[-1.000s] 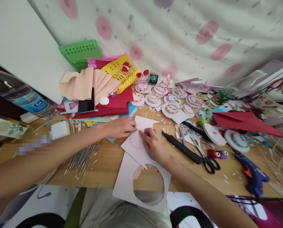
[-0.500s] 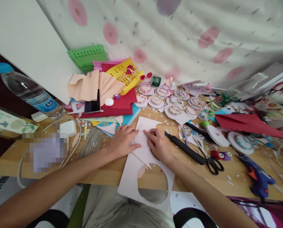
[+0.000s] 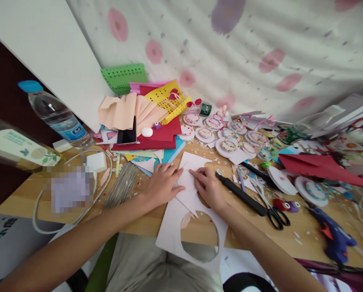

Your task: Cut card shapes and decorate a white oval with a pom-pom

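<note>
A white paper piece lies on the wooden table, partly over a white card with a large round hole that hangs past the front edge. My left hand lies fingers-down on the paper's left side and pins it. My right hand rests on the paper's right side, fingertips pinched together at its middle. Whether those fingers hold a small tool is hidden.
Right of my right hand lie a black cutter, scissors and a blue glue gun. Decorated paper discs, coloured sheets, a phone, a water bottle, thin metal wires and a white cable crowd the table.
The view has swung left and tilted, so everything sits further right in frame. My left hand has slid from the paper's top edge down onto its left side; my right hand stays at the middle.
</note>
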Action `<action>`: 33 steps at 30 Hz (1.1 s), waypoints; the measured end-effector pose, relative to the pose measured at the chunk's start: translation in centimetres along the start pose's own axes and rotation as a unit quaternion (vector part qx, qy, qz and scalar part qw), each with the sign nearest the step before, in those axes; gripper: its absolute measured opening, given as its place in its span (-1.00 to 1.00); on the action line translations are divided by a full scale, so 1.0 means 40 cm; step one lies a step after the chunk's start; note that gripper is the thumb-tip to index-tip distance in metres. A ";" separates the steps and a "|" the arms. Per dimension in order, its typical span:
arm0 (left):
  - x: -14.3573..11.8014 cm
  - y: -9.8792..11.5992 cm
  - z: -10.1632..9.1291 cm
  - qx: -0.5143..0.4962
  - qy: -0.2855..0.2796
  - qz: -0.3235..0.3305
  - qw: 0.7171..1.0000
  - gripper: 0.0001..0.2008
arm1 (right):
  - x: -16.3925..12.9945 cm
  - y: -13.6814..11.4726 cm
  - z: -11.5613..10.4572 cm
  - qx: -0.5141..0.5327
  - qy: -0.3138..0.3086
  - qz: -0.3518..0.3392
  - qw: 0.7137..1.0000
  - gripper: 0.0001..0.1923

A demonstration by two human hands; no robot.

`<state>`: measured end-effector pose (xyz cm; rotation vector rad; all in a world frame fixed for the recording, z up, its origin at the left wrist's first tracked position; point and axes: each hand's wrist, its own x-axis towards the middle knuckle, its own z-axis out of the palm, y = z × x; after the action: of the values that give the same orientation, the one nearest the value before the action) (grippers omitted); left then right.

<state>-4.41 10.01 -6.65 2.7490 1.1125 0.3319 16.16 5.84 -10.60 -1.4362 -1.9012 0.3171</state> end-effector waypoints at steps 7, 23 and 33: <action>0.000 0.007 -0.005 0.026 -0.013 0.015 0.999 -0.48 | 0.056 0.008 -0.026 0.000 -0.047 0.021 0.999 -0.82; -0.005 0.003 0.005 0.030 -0.012 0.026 0.999 -0.47 | 0.157 -0.018 -0.056 -0.129 -0.200 0.043 0.970 -0.86; 0.001 0.002 0.005 0.037 -0.009 0.050 0.998 -0.49 | 0.146 -0.011 -0.058 -0.102 -0.215 -0.019 0.971 -0.81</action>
<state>-4.29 9.98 -6.81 2.8731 1.0050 0.2828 16.69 10.50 -6.39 -1.5551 -2.3652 0.4532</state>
